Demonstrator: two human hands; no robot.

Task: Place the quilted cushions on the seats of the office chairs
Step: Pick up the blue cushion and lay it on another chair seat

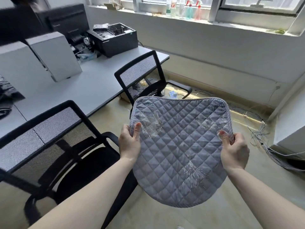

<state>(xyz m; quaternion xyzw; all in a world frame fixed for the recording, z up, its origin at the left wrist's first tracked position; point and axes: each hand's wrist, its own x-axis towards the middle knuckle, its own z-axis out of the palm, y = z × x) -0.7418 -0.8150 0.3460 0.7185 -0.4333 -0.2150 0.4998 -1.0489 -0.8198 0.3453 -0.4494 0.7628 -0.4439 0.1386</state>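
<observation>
A grey-blue quilted cushion (179, 146) with printed drawings hangs in the air in front of me, spread flat. My left hand (129, 142) pinches its left edge, thumb on top. My right hand (234, 149) grips its right edge the same way. Below and left of the cushion stands a black mesh-backed office chair (54, 142) with a bare black seat (85, 164). A second black mesh office chair (142, 75) stands farther off at the desk; the cushion hides most of its seat.
A grey desk (85, 90) runs along the left with white boxes (54, 55), a monitor and a black printer (115, 38). Loose cables (264, 134) lie on the floor at right. Spray bottles (189, 9) line the windowsill. Bare floor lies under the cushion.
</observation>
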